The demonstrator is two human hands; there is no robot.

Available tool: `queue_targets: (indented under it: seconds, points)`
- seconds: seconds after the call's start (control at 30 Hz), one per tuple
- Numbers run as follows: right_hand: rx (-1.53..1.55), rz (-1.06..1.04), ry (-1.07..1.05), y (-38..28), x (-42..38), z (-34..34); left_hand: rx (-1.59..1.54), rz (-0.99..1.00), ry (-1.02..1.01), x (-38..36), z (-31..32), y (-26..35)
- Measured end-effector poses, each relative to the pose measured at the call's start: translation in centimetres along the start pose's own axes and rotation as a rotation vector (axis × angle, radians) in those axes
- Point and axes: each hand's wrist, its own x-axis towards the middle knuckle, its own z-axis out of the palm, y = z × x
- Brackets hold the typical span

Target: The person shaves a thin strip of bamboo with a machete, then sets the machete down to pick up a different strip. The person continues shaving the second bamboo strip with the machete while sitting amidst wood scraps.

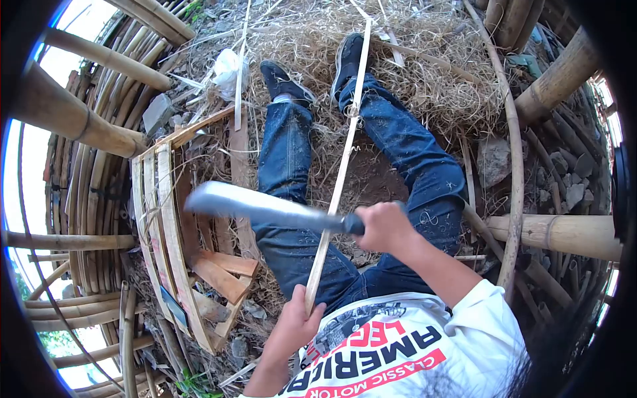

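Note:
My right hand (386, 229) is closed round the dark handle of a machete (265, 204). Its broad blade points left across my lap and is slightly blurred at the tip. Below it, my left hand (298, 320) grips the near end of a long, pale bamboo strip (343, 162). The strip runs away from me between my legs, up to my shoe at the far end. The blade crosses over the strip in this view. A few thin curled shavings (355, 113) cling to the strip near my shin.
Fibrous shavings (438, 86) cover the ground around my feet. On the left stands a wooden crate (172, 219) with board pieces (222, 275) and a phone-like object (174, 306). A white plastic bag (227, 73) lies beyond. Bamboo poles (564, 232) flank both sides; rocks (494, 159) lie right.

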Motion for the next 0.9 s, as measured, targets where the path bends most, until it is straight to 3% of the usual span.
queue_targets:
  seconds: [0.1, 0.2, 0.33, 0.57, 0.73, 0.9]
  points:
    - [-0.058, -0.159, -0.083, -0.1, 1.0, -0.5, -0.057, -0.101, 0.021, -0.2, -0.6, 0.3]
    - [-0.093, -0.157, -0.062, 2.5, 3.1, -0.8, 0.004, -0.084, 0.027, -1.2, -1.3, -0.5]
    - [-0.008, 0.255, 0.024, 7.6, 6.0, -2.0, 0.003, -0.119, 0.039, -2.3, -2.4, 0.1]
    - [0.043, 0.306, 0.124, 5.5, 4.3, -0.7, -0.004, -0.11, -0.003, -0.7, -1.7, 0.2]
    - [0.08, 0.0, -0.026, -0.3, 0.8, 0.4, 0.087, -0.039, 0.035, 0.2, -0.5, 0.5]
    - [0.071, -0.28, -0.087, 0.9, 2.7, 2.0, 0.095, -0.163, 0.015, 0.0, -1.1, 1.3]
